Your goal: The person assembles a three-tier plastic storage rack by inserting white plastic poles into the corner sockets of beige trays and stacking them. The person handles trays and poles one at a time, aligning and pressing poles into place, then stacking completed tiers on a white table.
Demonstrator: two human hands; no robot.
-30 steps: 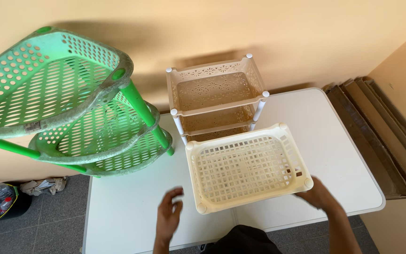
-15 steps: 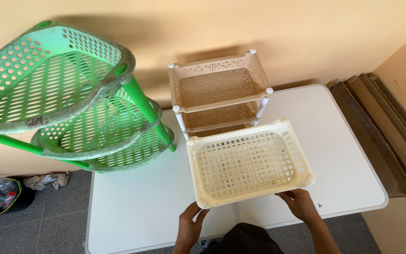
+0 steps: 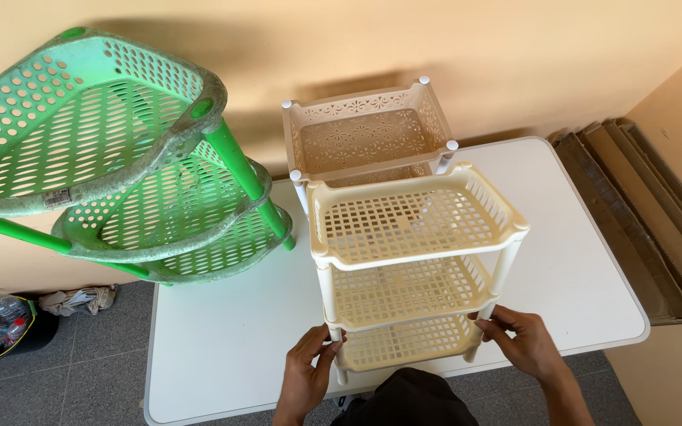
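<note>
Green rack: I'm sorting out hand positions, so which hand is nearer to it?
Left. The left hand grips the cream rack on the side facing the green rack; the right hand holds its far side.

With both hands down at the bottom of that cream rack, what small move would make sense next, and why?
Probably steady it upright. The left hand and right hand grip the lowest posts of the cream three-tier rack, which stands tall near the white table front edge.

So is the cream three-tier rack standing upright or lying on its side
Upright. The cream three-tier rack stands on the white table, trays level and stacked, left hand and right hand gripping its lower posts.
</note>
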